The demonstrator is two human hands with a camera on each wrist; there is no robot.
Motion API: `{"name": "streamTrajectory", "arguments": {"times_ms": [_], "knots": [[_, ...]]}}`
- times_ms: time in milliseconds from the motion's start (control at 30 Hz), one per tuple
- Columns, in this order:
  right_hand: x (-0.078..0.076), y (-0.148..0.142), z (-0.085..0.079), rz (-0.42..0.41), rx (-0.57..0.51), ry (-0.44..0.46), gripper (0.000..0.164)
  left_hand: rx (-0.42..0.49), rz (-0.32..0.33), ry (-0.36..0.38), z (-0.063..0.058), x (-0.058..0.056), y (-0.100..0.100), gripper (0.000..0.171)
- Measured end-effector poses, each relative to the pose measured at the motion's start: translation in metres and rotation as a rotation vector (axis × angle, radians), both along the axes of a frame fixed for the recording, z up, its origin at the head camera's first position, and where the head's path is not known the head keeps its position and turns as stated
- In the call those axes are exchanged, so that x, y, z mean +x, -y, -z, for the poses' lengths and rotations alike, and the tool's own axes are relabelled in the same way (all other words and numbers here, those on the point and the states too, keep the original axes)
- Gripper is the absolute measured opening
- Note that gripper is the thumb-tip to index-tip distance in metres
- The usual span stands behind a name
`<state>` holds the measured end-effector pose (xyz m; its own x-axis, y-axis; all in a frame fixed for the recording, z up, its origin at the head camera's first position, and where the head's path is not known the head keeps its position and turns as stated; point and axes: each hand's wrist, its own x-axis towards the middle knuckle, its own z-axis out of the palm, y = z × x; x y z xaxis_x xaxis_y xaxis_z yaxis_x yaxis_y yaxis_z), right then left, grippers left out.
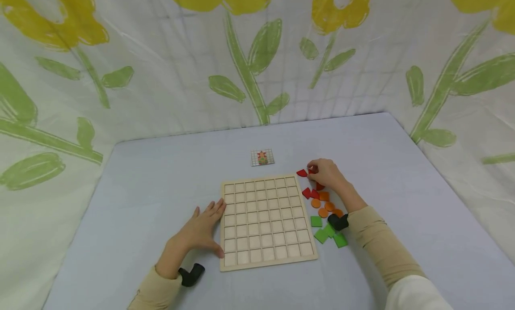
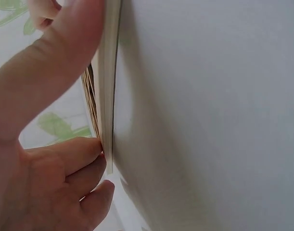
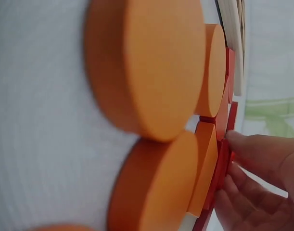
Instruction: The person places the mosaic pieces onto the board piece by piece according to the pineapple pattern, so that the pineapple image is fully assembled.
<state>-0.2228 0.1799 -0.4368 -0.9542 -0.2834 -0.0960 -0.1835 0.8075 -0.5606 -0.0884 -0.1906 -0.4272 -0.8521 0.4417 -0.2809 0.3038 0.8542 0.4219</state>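
A square wooden grid board (image 1: 269, 265) lies on the table with bare cells. My left hand (image 1: 201, 228) rests its spread fingertips and thumb against the board's left edge; the left wrist view shows the thumb (image 2: 55, 62) against that edge. Beyond the board's upper right corner, my right hand (image 1: 327, 173) pinches a small red piece (image 1: 310, 171), partly hidden by the fingers. Close by lie a red quarter-round piece (image 1: 301, 173) and other red pieces (image 1: 306, 193). In the right wrist view the thumb (image 3: 255, 149) is at the red pieces, behind large orange discs (image 3: 161, 62).
Several orange discs (image 1: 315, 203), an orange square (image 1: 323, 196) and several green squares (image 1: 316, 221) lie along the board's right side. Behind the board is a small pattern card (image 1: 262, 157). A flower-printed curtain (image 1: 173, 86) hangs beyond the table's far edge.
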Motion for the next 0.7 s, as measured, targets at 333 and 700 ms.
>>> {"name": "streamTrajectory", "arguments": {"times_ms": [333, 700], "knots": [[0.002, 0.006, -0.009, 0.005, -0.049, -0.089, 0.03, -0.015, 0.003, 0.028, -0.002, 0.001, -0.003, 0.127], [0.006, 0.027, -0.025, -0.019, -0.118, -0.121, 0.032, -0.063, 0.019, 0.035, -0.003, -0.007, -0.007, 0.125]]}}
